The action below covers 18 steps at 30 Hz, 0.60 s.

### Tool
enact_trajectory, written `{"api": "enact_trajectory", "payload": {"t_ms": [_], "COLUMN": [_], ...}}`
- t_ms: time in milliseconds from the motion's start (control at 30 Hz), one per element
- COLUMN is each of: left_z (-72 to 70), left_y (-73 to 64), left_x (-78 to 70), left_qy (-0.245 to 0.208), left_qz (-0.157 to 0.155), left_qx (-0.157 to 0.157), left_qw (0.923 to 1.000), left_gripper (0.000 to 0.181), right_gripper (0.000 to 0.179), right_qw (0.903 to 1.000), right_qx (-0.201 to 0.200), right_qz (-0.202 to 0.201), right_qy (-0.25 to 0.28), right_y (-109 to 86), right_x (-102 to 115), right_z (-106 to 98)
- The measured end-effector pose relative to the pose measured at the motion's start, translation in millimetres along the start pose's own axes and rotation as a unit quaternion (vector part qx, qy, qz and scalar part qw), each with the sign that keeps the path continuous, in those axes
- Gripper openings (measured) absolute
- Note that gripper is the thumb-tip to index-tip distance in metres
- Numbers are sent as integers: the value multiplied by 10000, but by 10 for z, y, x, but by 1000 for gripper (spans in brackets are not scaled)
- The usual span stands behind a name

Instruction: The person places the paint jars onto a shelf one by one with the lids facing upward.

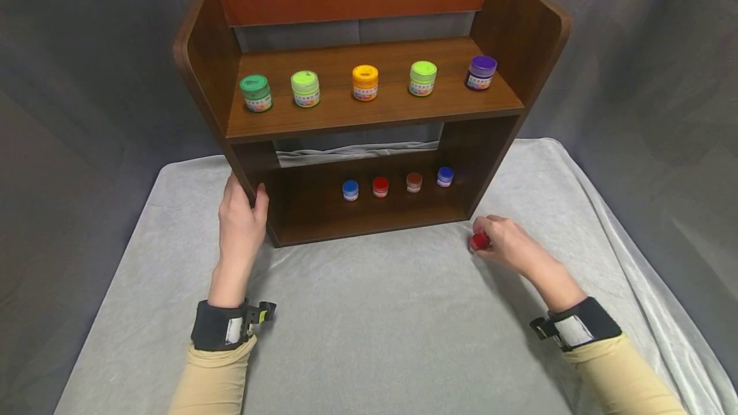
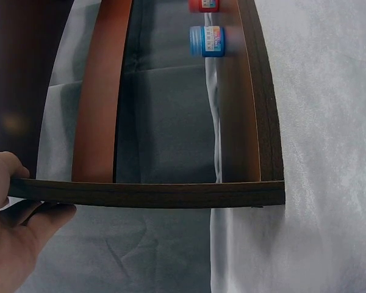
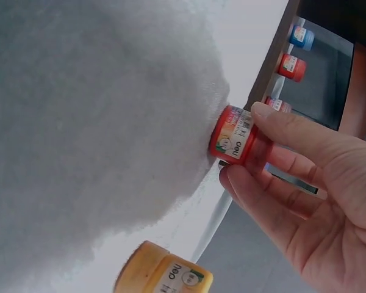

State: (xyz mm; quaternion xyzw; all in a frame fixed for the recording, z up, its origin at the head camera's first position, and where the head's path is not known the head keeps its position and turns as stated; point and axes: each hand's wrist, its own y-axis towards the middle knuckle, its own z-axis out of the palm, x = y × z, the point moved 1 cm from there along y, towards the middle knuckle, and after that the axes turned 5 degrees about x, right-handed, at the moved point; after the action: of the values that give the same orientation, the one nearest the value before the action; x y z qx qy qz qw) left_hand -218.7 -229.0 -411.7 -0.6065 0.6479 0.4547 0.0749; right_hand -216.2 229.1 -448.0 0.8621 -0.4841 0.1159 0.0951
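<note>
A dark brown two-tier wooden shelf (image 1: 369,123) stands on the grey cloth. My left hand (image 1: 239,226) grips the edge of its left side panel, thumb on one face and fingers on the other; the left wrist view shows this panel (image 2: 152,194) between thumb and fingers. Near the shelf's front right corner, my right hand (image 1: 510,245) pinches a small red paint jar (image 1: 479,242). In the right wrist view the label of this red jar (image 3: 233,137) faces the camera, with thumb and fingertips around its lid end. The jar is at the cloth; whether it touches is unclear.
Several paint jars, including a yellow one (image 1: 365,83) and a purple one (image 1: 481,73), stand on the upper tier. The lower tier bears a blue jar (image 1: 350,190), red jar (image 1: 380,187) and others. Another yellow jar (image 3: 165,271) shows low in the right wrist view.
</note>
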Motion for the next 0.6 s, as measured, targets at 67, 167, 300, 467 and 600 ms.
{"api": "enact_trajectory", "payload": {"t_ms": [67, 167, 300, 467, 600], "left_z": [1, 0, -3, 0, 5], "left_y": [-3, -8, -7, -3, -1], "left_x": [-3, 1, 5, 10, 7], "left_qy": [6, 4, 6, 8, 9], "left_qz": [-17, -62, -86, -89, -67], "left_qx": [-1, 13, 45, 51, 46], "left_qw": [10000, 10000, 10000, 9999, 10000], "left_gripper": [44, 44, 43, 44, 44], "right_gripper": [34, 33, 33, 30, 30], "right_qw": [9999, 9995, 9988, 9975, 9969], "right_qx": [-56, -127, -75, -50, -102], "right_qz": [-131, -299, -486, -698, -781], "right_qy": [-13, -19, -51, -38, -6], "right_y": [-17, -38, -48, -43, -43], "right_x": [9, 22, 40, 39, 31], "right_z": [-12, -27, -33, -24, -19]}}
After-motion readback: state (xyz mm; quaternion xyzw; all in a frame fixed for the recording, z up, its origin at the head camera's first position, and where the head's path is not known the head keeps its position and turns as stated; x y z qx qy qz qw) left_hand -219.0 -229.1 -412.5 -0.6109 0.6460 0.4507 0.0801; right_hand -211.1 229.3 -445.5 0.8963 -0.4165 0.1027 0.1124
